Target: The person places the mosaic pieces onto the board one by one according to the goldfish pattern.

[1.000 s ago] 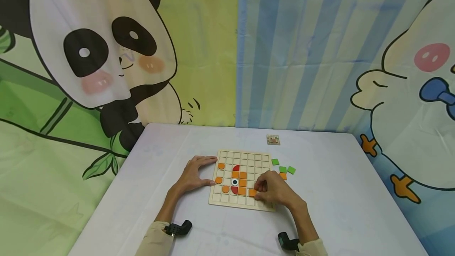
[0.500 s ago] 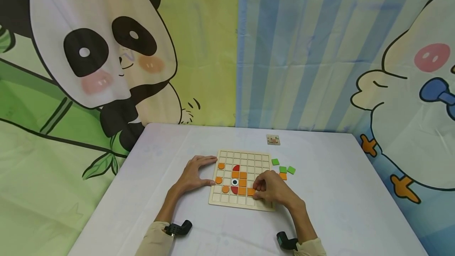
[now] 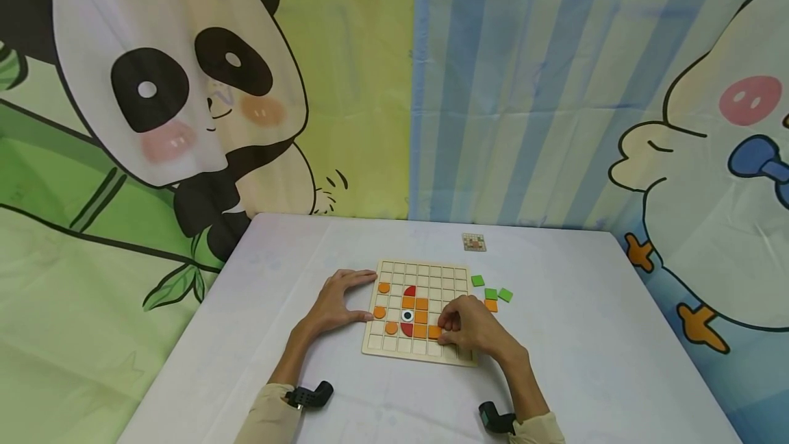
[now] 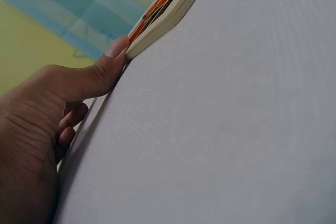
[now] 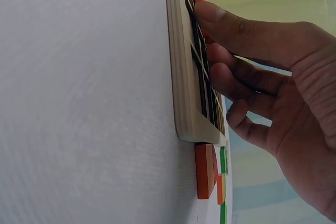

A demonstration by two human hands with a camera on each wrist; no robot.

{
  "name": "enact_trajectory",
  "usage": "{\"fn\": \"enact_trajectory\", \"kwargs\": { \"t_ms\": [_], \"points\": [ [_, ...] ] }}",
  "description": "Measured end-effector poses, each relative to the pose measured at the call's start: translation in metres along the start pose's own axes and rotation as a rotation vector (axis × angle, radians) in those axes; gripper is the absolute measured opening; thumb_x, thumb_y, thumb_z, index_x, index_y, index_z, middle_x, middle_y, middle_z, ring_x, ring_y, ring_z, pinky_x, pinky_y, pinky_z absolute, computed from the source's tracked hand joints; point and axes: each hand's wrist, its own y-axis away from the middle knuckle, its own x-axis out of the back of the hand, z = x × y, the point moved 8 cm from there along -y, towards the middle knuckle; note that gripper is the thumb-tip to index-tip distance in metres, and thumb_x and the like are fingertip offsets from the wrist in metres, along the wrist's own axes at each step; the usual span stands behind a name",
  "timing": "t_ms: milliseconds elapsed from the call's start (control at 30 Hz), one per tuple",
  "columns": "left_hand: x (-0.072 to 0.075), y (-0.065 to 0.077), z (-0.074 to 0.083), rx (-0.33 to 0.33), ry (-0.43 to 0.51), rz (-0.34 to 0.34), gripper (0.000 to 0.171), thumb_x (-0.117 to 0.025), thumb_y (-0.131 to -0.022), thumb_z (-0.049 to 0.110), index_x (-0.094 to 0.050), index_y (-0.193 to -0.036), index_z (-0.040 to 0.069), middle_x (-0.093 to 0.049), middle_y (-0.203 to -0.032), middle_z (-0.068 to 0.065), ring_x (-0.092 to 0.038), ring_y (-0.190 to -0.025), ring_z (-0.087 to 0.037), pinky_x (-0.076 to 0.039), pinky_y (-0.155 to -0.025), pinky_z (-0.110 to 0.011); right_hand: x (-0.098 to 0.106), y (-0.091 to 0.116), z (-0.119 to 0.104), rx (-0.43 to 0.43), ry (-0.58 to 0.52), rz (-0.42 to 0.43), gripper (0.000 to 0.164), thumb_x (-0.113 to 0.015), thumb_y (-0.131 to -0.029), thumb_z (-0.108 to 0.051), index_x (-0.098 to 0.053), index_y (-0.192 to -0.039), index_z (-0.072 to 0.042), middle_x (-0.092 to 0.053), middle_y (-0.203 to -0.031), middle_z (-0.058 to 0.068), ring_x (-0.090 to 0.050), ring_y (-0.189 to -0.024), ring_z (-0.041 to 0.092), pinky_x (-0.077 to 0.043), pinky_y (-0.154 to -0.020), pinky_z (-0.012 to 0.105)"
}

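Note:
A wooden grid board (image 3: 394, 349) lies on the table, bearing orange square tiles (image 3: 421, 317), red curved tiles (image 3: 409, 291), orange round tiles (image 3: 383, 288) and an eye tile (image 3: 407, 316). My left hand (image 3: 335, 299) rests against the board's left edge, its thumb and forefinger spread apart; the left wrist view has its thumb (image 4: 107, 69) touching the board's corner. With thumb and fingertips, my right hand (image 3: 474, 326) pinches an orange square tile (image 3: 434, 332) at the right end of the lower orange row. The hand covers the board's lower right part.
Several green square tiles (image 3: 490, 293) and an orange tile (image 3: 491, 305) lie right of the board. A small pattern card (image 3: 474, 242) sits at the table's back. In the right wrist view, an orange-sided tile (image 5: 203, 171) lies beside the board's corner.
The right hand has moved slightly left with the orange square tile, which now lies against the orange row. The left hand has stayed still.

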Motion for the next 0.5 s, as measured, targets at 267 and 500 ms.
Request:
{"fn": "enact_trajectory", "kwargs": {
  "t_ms": [267,500],
  "points": [
    [0.0017,0.0003,0.0028,-0.030,0.012,0.018,0.090,-0.100,-0.074,0.047,-0.065,-0.154,0.026,-0.063,-0.160,0.004,-0.052,-0.146,-0.030,-0.037,-0.123,-0.064,0.0000,-0.0006,-0.0022,0.009,0.005,-0.010,0.022,-0.100,-0.077,-0.012,-0.082,-0.091,-0.012,-0.068,-0.078,-0.010,-0.060,-0.071,0.009,-0.054,-0.066,0.024],
    [0.0024,0.0007,0.0041,-0.047,0.011,0.027,0.090,-0.101,-0.073,0.045,-0.066,-0.153,0.023,-0.064,-0.159,0.002,-0.053,-0.145,-0.031,-0.037,-0.122,-0.064,0.0005,-0.0001,-0.0041,0.017,-0.001,-0.018,0.022,-0.100,-0.077,-0.012,-0.083,-0.092,-0.012,-0.070,-0.080,-0.009,-0.061,-0.072,0.009,-0.055,-0.066,0.024]
  ]
}}
